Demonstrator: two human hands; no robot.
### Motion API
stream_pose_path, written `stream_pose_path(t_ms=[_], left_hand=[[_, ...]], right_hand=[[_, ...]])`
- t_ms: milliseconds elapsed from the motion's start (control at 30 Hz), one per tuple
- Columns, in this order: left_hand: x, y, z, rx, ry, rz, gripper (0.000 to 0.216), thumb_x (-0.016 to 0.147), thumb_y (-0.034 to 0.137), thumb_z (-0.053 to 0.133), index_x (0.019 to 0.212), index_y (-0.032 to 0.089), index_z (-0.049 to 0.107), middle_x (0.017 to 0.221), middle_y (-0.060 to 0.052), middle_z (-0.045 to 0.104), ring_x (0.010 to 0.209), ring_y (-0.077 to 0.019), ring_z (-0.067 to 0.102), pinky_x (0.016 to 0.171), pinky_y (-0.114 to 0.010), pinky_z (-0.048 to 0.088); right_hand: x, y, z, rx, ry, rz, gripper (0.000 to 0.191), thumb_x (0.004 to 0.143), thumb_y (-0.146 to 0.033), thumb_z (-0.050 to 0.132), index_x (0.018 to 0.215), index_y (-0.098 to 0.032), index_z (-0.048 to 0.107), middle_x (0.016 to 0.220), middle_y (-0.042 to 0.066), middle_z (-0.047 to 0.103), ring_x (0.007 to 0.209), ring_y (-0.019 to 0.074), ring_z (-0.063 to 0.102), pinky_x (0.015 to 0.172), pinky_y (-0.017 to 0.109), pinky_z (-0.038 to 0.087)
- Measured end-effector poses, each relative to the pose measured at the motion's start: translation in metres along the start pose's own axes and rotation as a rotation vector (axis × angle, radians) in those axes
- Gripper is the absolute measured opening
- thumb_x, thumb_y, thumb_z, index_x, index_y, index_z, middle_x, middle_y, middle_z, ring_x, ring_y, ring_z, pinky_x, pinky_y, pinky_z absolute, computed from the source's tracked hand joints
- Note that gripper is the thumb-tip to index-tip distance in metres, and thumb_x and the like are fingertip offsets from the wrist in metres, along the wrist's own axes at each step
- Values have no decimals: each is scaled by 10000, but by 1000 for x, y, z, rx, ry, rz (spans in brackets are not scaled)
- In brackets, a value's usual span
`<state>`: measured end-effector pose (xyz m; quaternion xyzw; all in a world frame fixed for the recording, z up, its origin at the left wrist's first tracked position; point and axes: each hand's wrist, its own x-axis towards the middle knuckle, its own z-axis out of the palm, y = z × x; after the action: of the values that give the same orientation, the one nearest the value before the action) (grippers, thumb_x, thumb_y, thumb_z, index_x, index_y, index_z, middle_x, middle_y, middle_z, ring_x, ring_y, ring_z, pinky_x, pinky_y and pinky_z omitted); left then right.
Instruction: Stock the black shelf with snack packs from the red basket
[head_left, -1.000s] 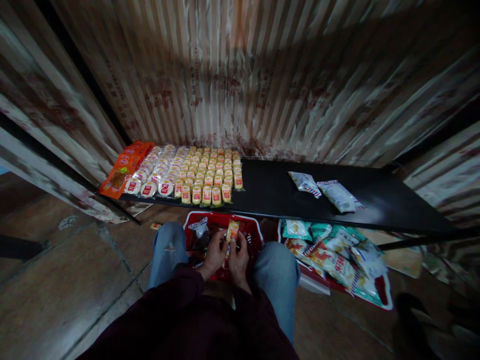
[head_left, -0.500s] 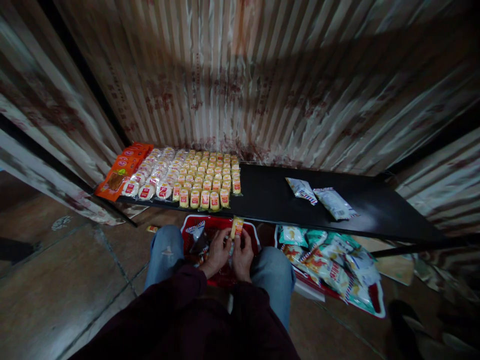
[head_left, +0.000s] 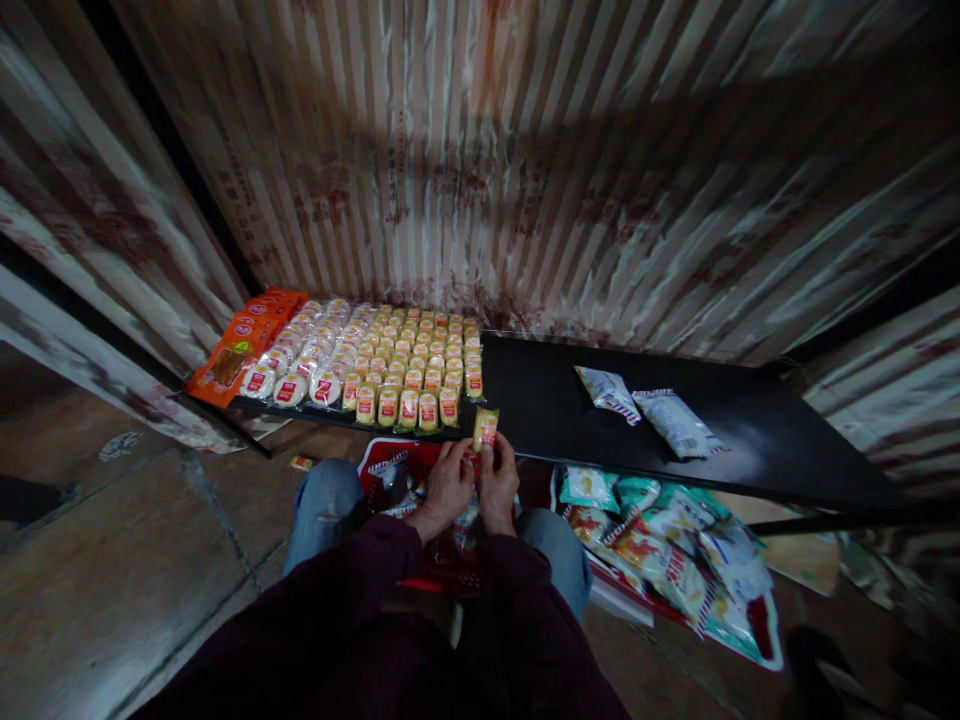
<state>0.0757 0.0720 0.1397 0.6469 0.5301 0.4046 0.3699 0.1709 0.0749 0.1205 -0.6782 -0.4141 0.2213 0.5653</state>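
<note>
A small wrapped snack cake (head_left: 485,428), yellow with a red and white label, stands upright at the front edge of the black shelf. My right hand (head_left: 497,485) pinches its lower end from the right. From the left, the fingertips of my left hand (head_left: 448,487) close on its lower corner. To the left on the shelf, rows of the same yellow cakes (head_left: 408,408) lie packed close together. Beside them are rows of round white wrapped cakes (head_left: 325,388) with red labels. Orange packets (head_left: 229,365) lie at the far left end.
Under my hands sits a red basket (head_left: 365,458) with wrapped items between my knees. A second red basket (head_left: 775,640) at the right is heaped with chip bags (head_left: 664,560). Two silvery bags (head_left: 679,422) lie on the black shelf (head_left: 536,385). A striped curtain (head_left: 450,150) hangs behind.
Both hands have moved up and slightly right, bringing the snack cake from over the basket to the shelf's front edge. The camera view has shifted a little.
</note>
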Motion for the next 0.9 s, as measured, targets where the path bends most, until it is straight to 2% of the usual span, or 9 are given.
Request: stream_pose_path(t_ms=[233, 400, 667, 900], left_hand=[[18, 2, 8, -26, 0, 33, 366, 815, 98, 422, 1123, 164, 607, 1189, -118, 550, 1109, -206, 546, 1034, -354, 427], [30, 1, 14, -44, -12, -4, 395, 808, 95, 432, 1158, 183, 593, 1249, -110, 546, 1156, -210, 535, 1072, -372, 403], [50, 4, 24, -37, -17, -23, 358, 851, 154, 427, 1170, 132, 587, 1308, -153, 534, 1218, -226, 507, 1113, -403, 360], [59, 9, 24, 35, -17, -58, 360, 878, 188, 387, 1171, 130, 588, 1330, -152, 528, 1255, -206, 484, 1127, -385, 343]], right_hand=[[23, 6, 8, -26, -41, -34, 521, 829, -502, 444, 1180, -141, 576, 1138, 144, 665, 1007, 237, 623, 899, 365, 469], [43, 12, 13, -46, -60, -52, 506, 817, -479, 435, 1168, -147, 586, 1124, 139, 675, 983, 237, 630, 894, 373, 470], [64, 14, 21, -96, -94, -44, 496, 802, -457, 441, 1135, -133, 615, 1044, 137, 700, 883, 234, 639, 816, 356, 484], [76, 20, 28, -119, -98, -100, 450, 782, -408, 450, 1072, -126, 647, 1016, 143, 688, 902, 237, 609, 867, 385, 467]])
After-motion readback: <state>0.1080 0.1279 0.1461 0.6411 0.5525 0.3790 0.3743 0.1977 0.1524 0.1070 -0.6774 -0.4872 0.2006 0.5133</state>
